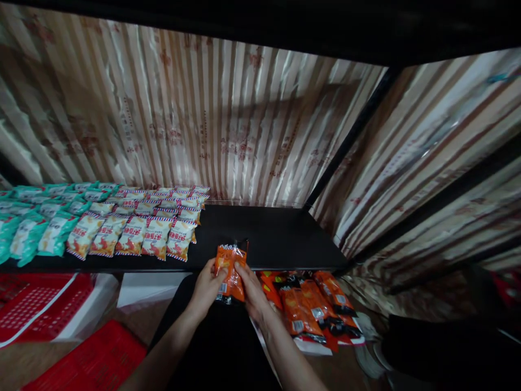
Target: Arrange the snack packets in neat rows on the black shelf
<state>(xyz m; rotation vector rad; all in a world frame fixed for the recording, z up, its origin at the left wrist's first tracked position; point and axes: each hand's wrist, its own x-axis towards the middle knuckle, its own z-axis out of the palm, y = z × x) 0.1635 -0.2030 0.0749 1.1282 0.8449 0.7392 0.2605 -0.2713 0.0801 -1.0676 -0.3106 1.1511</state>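
Note:
Between my two hands is an orange snack bag [232, 274] with black ends, held upright just in front of the shelf's front edge. My left hand [209, 288] grips its left side, the thumb across the front. On the opposite side my right hand [249, 282] holds the bag, thumb on its face. More orange snack bags [301, 309] lie heaped below the shelf edge, near my right forearm. White-and-orange snack bags [132, 236] with striped edges stand in rows on the black shelf [260, 233], left of my hands.
Teal snack bags [57, 233] fill the shelf's far left. A red plastic basket [52, 304] and another red container [93, 358] are low on the left. Striped curtain-like sheeting [228, 119] hangs behind, crossed by a black post [354, 136] at the right.

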